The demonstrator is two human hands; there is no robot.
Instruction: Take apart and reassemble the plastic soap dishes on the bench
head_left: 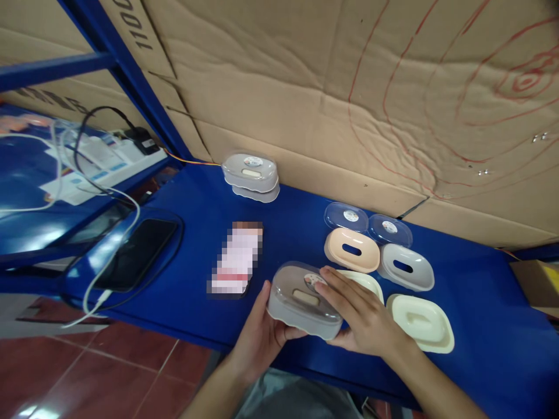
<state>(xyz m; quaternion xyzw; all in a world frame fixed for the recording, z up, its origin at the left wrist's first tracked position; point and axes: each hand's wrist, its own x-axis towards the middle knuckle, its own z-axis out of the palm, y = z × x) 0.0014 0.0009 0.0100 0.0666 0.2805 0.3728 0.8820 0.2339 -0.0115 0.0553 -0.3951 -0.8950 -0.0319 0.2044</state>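
Note:
Both hands hold a grey oval box with a clear lid (286, 294) above the front edge of the blue table. My left hand (262, 337) grips its left end, fingers partly hidden beneath. My right hand (364, 314) wraps round its right end, fingers over the lid near a round sticker. Right of the box lie a peach slotted piece (364, 256), a grey slotted piece (419, 273) and a cream tray (430, 331). Another cream piece (369, 282) is partly covered by my right hand. Two clear lids (336, 216) (399, 233) lie behind them.
Two similar grey boxes (250, 173) are stacked at the back of the table. A blurred-out phone (238, 256) and a dark phone (142, 247) with cables lie left. Cardboard (279, 87) lines the back; a carton (535, 285) stands right.

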